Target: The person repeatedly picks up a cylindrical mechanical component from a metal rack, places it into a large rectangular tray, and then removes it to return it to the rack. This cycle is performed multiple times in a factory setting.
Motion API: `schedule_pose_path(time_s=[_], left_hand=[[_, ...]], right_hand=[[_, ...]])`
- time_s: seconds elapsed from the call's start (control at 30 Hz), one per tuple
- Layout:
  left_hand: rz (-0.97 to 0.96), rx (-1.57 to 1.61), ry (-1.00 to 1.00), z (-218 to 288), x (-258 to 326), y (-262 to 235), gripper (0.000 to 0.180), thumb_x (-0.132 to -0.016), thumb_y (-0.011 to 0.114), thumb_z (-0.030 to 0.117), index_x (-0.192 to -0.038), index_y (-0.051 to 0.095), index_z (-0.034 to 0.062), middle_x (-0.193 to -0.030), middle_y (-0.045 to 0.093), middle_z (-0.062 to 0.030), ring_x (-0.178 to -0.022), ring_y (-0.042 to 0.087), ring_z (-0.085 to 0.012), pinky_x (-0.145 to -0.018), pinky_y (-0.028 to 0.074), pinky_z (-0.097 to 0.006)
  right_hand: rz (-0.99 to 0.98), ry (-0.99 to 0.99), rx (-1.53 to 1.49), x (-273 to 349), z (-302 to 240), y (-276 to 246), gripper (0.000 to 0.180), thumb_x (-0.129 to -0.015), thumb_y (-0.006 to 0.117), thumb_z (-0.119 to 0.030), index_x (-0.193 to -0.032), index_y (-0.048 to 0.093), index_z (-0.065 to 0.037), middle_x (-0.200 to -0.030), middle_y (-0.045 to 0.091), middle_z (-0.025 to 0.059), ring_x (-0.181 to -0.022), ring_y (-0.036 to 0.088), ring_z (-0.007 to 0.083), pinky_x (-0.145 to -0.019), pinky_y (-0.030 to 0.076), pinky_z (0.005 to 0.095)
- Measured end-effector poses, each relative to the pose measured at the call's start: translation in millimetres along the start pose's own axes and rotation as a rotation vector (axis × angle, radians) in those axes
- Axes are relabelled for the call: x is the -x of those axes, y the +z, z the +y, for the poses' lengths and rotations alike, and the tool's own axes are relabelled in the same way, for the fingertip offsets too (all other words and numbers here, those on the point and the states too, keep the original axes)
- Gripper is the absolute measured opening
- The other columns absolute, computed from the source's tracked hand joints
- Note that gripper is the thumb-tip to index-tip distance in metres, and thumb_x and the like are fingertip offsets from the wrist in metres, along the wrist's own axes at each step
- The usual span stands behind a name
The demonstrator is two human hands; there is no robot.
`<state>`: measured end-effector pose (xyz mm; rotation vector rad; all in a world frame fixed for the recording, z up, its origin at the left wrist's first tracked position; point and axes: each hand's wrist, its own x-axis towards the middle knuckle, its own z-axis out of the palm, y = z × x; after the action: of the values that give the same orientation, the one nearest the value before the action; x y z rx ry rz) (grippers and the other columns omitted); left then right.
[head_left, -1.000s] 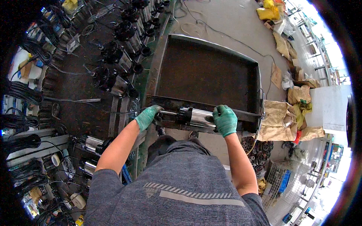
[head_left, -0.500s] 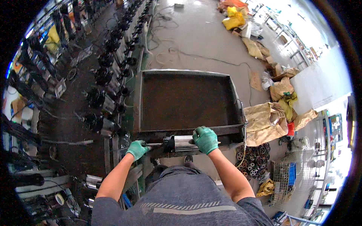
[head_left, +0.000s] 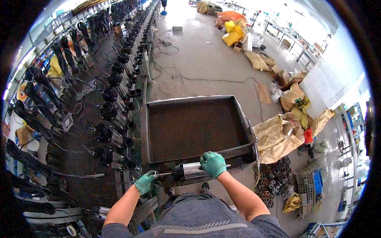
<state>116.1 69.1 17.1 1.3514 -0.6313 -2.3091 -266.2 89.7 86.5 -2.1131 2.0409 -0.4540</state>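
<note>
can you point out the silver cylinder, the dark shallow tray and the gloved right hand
Silver cylinder (head_left: 193, 169): head view, on its shiny casing.
Dark shallow tray (head_left: 194, 129): head view, on its bare bottom.
Gloved right hand (head_left: 214, 164): head view, on the back of the green glove.

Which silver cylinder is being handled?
The silver cylinder lying along the near side of the dark tray, under the green-gloved right hand; the other cylinders sit left of the tray, no hand on them.

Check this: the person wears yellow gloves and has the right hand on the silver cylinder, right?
Not quite: the gloves are green, not yellow, as the head view shows. The right hand is on the silver cylinder, as you said.
</note>
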Motion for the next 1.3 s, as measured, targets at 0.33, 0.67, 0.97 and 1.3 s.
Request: schedule_pose_path(time_s=[0.33,0.67,0.97,1.3], left_hand=[[-0.089,-0.388,0.175,-0.7,-11.5,-22.5,0.035,-0.094,0.075,0.027,-0.123,0.065,0.0125,-0.107,0.066,-0.0014,-0.094,0.063,-0.0132,-0.076,0.056,-0.032],[-0.21,-0.979,-0.15,56.0,-21.3,-11.4,0.032,-0.095,0.073,0.033,-0.116,0.067,0.0085,-0.098,0.066,-0.0004,-0.089,0.058,-0.0133,-0.081,0.048,-0.033],[0.301,-1.809,0.736,7.4,-10.2,11.2,0.016,-0.086,0.068,0.018,-0.099,0.071,0.0108,-0.086,0.07,-0.0171,-0.078,0.068,-0.0388,-0.067,0.054,-0.048],[0.105,-0.606,-0.013,14.9,-2.3,-6.6,0.041,-0.092,0.075,0.032,-0.12,0.061,0.004,-0.096,0.065,-0.0039,-0.077,0.057,-0.0176,-0.069,0.051,-0.038]], right_hand=[[0.04,-0.021,-0.009,2.5,-1.8,0.2,0.025,-0.09,0.061,-0.032,-0.083,0.066,-0.009,-0.087,0.069,0.0141,-0.083,0.067,0.0358,-0.075,0.053,0.0491],[0.044,-0.026,-0.028,-2.9,-5.8,-7.1,0.024,-0.09,0.061,-0.031,-0.083,0.068,-0.009,-0.087,0.069,0.0149,-0.084,0.067,0.0357,-0.075,0.053,0.0491],[0.095,-0.027,-0.089,0.5,5.7,6.3,0.019,-0.087,0.066,-0.027,-0.079,0.067,-0.01,-0.084,0.068,0.0156,-0.082,0.066,0.0371,-0.073,0.053,0.0487],[0.007,-0.015,-0.032,-4.7,-3.4,2.7,0.02,-0.09,0.065,-0.028,-0.085,0.068,-0.01,-0.087,0.069,0.0133,-0.083,0.066,0.035,-0.074,0.053,0.0482]])
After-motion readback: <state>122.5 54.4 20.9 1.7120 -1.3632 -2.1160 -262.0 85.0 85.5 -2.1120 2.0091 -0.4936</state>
